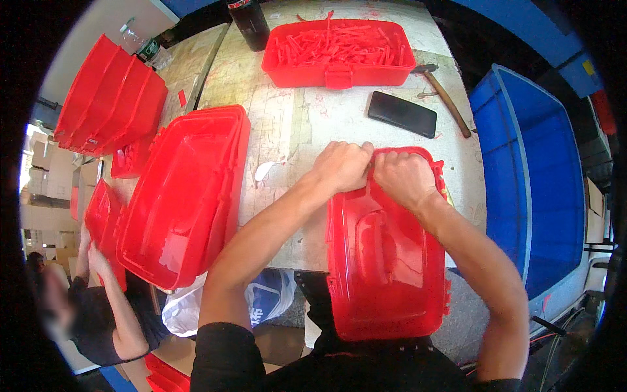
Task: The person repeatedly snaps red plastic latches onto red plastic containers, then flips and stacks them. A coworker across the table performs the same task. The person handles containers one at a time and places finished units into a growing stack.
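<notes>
A red plastic toolbox lid [392,274] with a raised oval shape in its middle lies before me, its near end against my body. Both my hands are closed at its far end. My left hand [344,166] curls round the far left corner. Close beside it, my right hand [406,176] sits as a fist on the far edge. The fingertips of both are hidden beneath the knuckles, so anything smaller between them cannot be made out.
Nested red trays [186,196] lie left, near a stack of red bins [111,98]. A red box [339,75] of red strips stands at the back, by a dark bottle [249,26]. A phone [401,114], a hammer [447,103] and a blue crate [522,176] are right. A co-worker [108,320] handles red parts.
</notes>
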Tool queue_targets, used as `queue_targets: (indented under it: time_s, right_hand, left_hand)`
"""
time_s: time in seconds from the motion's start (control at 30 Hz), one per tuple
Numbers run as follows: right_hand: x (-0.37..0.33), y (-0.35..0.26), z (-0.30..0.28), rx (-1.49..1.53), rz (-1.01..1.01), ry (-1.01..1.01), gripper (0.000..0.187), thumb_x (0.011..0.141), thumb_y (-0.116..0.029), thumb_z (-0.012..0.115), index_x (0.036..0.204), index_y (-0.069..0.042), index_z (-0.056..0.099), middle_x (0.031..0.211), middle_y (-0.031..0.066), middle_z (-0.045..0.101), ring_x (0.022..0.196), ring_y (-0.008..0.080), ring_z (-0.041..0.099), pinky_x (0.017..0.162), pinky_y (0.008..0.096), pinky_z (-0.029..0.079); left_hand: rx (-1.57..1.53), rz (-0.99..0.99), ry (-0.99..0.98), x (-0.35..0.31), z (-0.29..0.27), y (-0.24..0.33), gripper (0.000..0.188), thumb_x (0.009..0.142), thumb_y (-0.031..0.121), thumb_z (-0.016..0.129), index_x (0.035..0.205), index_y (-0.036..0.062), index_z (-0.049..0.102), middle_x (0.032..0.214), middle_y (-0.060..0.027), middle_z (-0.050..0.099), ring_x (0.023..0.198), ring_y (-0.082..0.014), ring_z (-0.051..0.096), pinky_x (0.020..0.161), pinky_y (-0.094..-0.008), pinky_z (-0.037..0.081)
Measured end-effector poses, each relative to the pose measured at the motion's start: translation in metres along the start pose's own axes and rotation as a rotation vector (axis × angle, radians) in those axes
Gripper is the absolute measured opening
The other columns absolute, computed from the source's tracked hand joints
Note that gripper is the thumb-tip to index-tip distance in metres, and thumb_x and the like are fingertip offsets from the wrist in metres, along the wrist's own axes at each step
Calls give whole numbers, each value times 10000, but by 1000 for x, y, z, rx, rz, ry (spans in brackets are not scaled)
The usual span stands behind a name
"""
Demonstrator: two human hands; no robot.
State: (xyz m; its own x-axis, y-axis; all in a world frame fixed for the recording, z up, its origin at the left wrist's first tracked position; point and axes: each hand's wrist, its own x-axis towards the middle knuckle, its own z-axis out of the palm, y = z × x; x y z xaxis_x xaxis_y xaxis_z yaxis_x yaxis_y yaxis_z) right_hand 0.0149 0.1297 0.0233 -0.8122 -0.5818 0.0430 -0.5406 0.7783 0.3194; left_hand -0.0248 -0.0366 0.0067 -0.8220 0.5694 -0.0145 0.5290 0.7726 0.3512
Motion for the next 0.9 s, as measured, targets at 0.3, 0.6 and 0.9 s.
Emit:
queue_targets:
  time_s: [0.3,0.6,0.9]
  right_hand:
    - [-5,-16,14,235,385,16,91,865,-139,587,804,-99,643,722,103,710,646,230,728,531,361,581]
    - [19,-14,-5,176,267,-165,134,866,-141,615,851,-115,745,789,86,741,713,228,742,585,365,593]
    - [18,-10,-8,234,358,-116,143,892,-144,588,879,-110,726,805,108,742,718,260,743,574,377,588]
  left_hand:
    - [97,-9,-83,9,-3,8,308,709,117,679,976,-32,648,804,-243,695,808,-399,700,742,-491,552]
    - [60,-43,44,6,3,5,233,761,112,645,947,-27,645,802,-243,691,784,-407,692,716,-498,547]
    - [92,1,73,9,3,3,268,763,166,671,968,-1,627,785,-252,683,768,-419,683,712,-510,545]
